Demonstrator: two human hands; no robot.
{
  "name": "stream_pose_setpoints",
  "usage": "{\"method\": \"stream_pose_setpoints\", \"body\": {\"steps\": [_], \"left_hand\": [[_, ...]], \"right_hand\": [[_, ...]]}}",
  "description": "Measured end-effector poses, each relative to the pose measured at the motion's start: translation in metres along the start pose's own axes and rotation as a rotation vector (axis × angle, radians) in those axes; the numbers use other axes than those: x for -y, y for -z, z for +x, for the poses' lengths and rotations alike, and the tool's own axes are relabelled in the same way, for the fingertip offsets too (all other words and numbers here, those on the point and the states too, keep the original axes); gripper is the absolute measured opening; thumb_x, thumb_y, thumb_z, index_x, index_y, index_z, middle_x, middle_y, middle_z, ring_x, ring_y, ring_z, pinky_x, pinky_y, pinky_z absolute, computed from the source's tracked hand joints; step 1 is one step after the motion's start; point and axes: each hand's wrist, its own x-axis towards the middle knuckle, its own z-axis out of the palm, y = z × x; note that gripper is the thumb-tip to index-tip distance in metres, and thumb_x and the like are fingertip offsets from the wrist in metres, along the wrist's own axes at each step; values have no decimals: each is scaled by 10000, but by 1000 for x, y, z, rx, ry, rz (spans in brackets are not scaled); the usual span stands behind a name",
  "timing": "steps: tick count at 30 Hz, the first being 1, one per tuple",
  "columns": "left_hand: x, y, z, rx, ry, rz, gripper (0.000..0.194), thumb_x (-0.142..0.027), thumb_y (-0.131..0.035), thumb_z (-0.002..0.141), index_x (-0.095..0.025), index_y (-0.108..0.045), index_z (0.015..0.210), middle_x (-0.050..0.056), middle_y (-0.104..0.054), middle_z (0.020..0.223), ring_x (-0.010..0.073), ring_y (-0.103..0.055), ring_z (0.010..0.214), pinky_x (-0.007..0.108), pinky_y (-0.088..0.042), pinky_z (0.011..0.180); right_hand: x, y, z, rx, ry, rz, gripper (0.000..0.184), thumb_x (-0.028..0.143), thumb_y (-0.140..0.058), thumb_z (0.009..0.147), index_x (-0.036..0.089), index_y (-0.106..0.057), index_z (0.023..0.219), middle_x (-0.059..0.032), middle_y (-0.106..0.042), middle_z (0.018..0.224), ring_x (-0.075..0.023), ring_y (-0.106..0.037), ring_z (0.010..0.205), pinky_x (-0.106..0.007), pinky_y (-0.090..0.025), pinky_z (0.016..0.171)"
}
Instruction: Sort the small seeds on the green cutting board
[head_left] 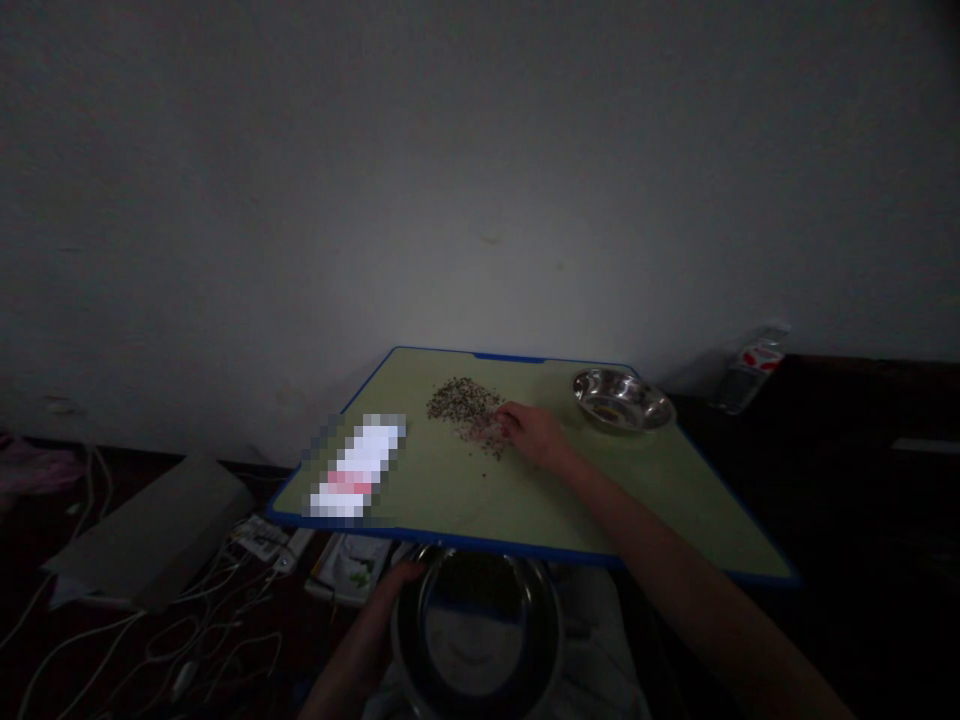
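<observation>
A loose pile of small dark and pale grains or seeds lies spread on the pale green board with a blue rim. My right hand is at the near right side of the pile, its fingers bent together; motion and dim light hide what they hold. Below the board's near edge, my left hand grips the left rim of a large round metal bowl. A shallow shiny metal bowl stands at the board's right back, with something small and yellowish at its bottom.
A bright, pixelated phone-like screen lies at the board's left. Beyond the right edge stands a tilted plastic bottle. White cables and a grey box are at the lower left. The wall rises behind the board.
</observation>
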Motion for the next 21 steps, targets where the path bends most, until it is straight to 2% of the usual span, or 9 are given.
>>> {"method": "stream_pose_setpoints", "body": {"steps": [4,13,21], "left_hand": [[-3,-3,-6,-30,-37,11,142,-289,-582,664,-173,-657,627,-9,-706,585,184,-635,629,279,-436,650],[-2,-1,0,-12,40,-10,187,-304,-555,693,-156,-660,644,13,-708,568,180,-629,580,287,-446,641],[-4,-6,-3,-52,25,-11,170,-296,-575,675,-154,-654,626,13,-698,533,182,-620,553,300,-447,654]], "right_hand": [[1,-1,0,29,18,30,235,268,-407,872,192,-629,892,-36,-679,781,-146,-592,707,-220,-362,629],[5,1,0,71,68,90,226,243,-428,857,171,-631,789,-35,-658,733,-132,-560,658,-216,-339,600],[6,4,-1,102,103,156,212,216,-440,847,164,-636,786,-14,-643,677,-108,-536,607,-199,-340,580]]}}
